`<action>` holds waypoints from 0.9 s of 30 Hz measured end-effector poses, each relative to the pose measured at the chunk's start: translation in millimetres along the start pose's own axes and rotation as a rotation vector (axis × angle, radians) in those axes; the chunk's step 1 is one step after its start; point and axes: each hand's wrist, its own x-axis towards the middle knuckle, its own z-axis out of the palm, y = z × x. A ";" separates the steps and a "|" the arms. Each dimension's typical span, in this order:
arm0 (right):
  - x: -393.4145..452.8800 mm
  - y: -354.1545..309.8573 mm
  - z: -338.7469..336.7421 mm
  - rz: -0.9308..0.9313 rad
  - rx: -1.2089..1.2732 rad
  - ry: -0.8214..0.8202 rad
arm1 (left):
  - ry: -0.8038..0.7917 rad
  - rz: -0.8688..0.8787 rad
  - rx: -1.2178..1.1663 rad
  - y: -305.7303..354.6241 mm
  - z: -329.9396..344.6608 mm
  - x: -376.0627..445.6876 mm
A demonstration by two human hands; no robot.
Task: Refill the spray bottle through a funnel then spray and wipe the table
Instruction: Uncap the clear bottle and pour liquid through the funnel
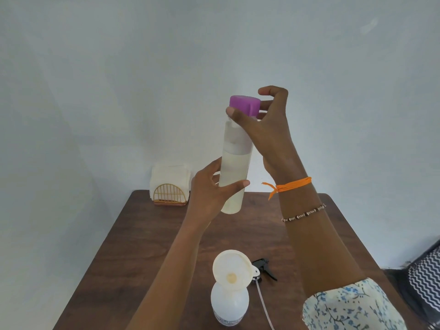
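Left hand [209, 189] grips the tall translucent refill bottle [234, 167] upright, well above the brown wooden table [133, 246]. Right hand [269, 125] pinches its purple cap [244, 107]. The white funnel [232, 269] sits in the clear spray bottle [229, 303] straight below, nearer the body, so the pour probably comes down and back.

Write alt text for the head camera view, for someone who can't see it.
Two hands hold a tall translucent bottle above a brown table: the left hand grips its body, the right hand pinches its purple cap. Nearer the camera, a white funnel sits in an open spray bottle, its black trigger head lying beside it. A napkin holder stands at the far left corner.
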 end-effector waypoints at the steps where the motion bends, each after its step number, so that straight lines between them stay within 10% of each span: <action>1: 0.5 0.6 -1.0 0.015 0.028 -0.008 | 0.000 -0.003 -0.004 -0.1 0.0 0.3; 27: 15.4 9.7 -13.0 0.147 0.456 -0.152 | 0.008 -0.017 -0.027 -3.5 -4.1 6.5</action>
